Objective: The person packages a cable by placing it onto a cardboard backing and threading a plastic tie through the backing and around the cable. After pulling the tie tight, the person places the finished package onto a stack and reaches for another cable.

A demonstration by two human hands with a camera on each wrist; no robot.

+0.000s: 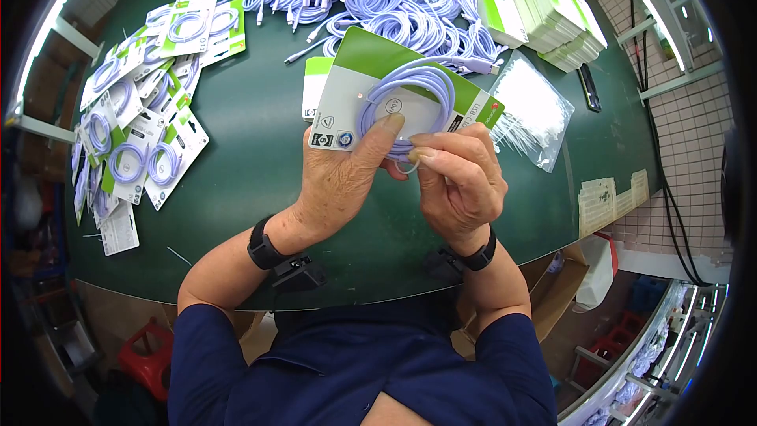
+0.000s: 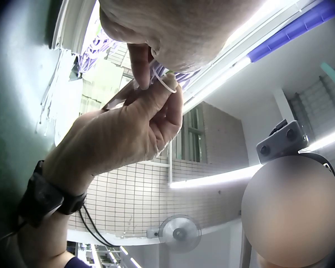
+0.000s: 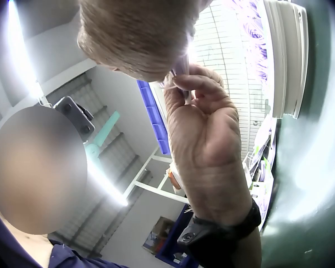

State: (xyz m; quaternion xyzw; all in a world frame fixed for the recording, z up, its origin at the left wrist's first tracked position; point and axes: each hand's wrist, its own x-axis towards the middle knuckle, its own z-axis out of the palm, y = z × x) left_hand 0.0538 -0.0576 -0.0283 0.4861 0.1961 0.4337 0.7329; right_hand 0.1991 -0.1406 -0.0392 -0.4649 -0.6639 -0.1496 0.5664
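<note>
My left hand (image 1: 337,181) holds a green-and-white backing card (image 1: 341,102) up over the table, its thumb pressing on a coil of lilac USB cable (image 1: 445,91) that lies against the card's front. At the coil's lower edge, my right hand (image 1: 467,185) pinches a thin white cable tie (image 1: 408,168) between thumb and fingers. The left wrist view shows the tie (image 2: 166,86) as a small loop by the right hand's fingertips. In the right wrist view, the left hand (image 3: 206,120) has its fingers at the card's edge.
A large heap of lilac cables (image 1: 394,0) covers the table's far side. Stacked cards (image 1: 552,16) and a clear bag of white ties (image 1: 532,110) lie at the right, near a black object (image 1: 588,88). Carded cables (image 1: 130,162) pile up at the left on the green table (image 1: 252,118).
</note>
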